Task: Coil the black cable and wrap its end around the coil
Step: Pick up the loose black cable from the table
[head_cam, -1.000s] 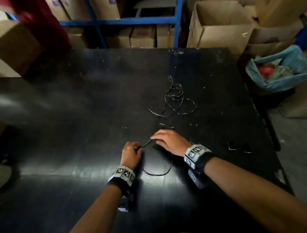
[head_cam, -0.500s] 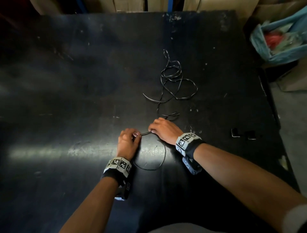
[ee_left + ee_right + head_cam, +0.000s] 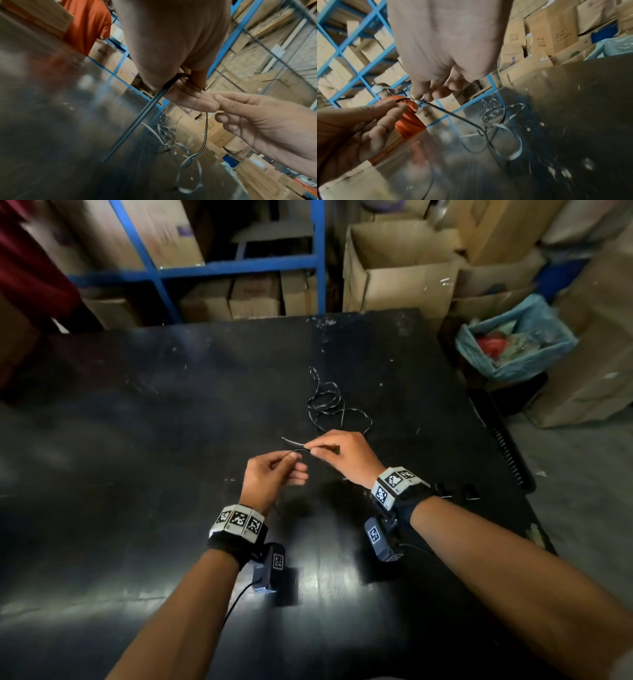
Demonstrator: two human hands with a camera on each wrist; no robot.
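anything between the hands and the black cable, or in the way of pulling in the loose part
Nothing visible. The left hand and right hand both pinch the black cable above the table, and the loose tangle lies on bare tabletop beyond them.

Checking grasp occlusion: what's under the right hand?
Under the right hand: the thin black cable pinched at its fingertips, and black tabletop. The cable's path below the palm is hidden.
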